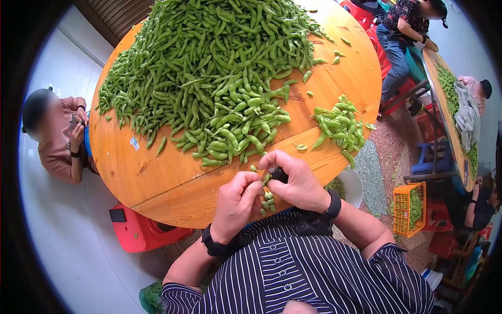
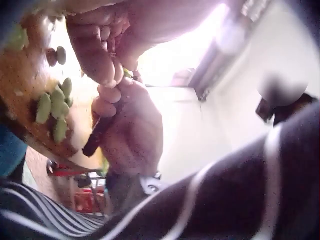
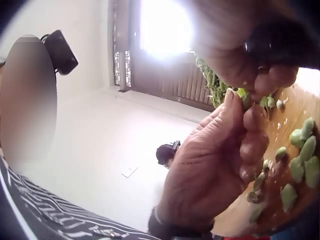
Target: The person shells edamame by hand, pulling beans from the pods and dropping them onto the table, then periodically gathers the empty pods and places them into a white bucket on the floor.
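One pod (image 1: 267,178), held up over the near part of the desk (image 1: 157,183), pinched from both sides; left to right: red stool (image 1: 130,233) beside the desk, off to the left; left grip (image 1: 238,204) has the thumb and forefinger closed on the pod; right grip (image 1: 299,183) clenched on it from the other side, fingertips nearly meeting the left ones; dark thing (image 1: 281,175) tucked in the right grip, cannot tell what it is.

To do it well, I'd say: left fingertips steady, only the pod's end pinched; right thumb and finger press lightly, short moves, since a hard squeeze could mash it or make it slip; best done low, directly above the desk, wrists loose.

Position: pod sits between the two grips, at the fingertips, touching both, partly covered by them; exact tilt unclear; loose green beans (image 1: 268,202) lie just below the hands on the desk, near its edge; big pile of pods (image 1: 198,78) is beyond both grips, apart; smaller heap (image 1: 341,128) beyond and right of the right grip; orange basket (image 1: 399,212) well apart, far right.
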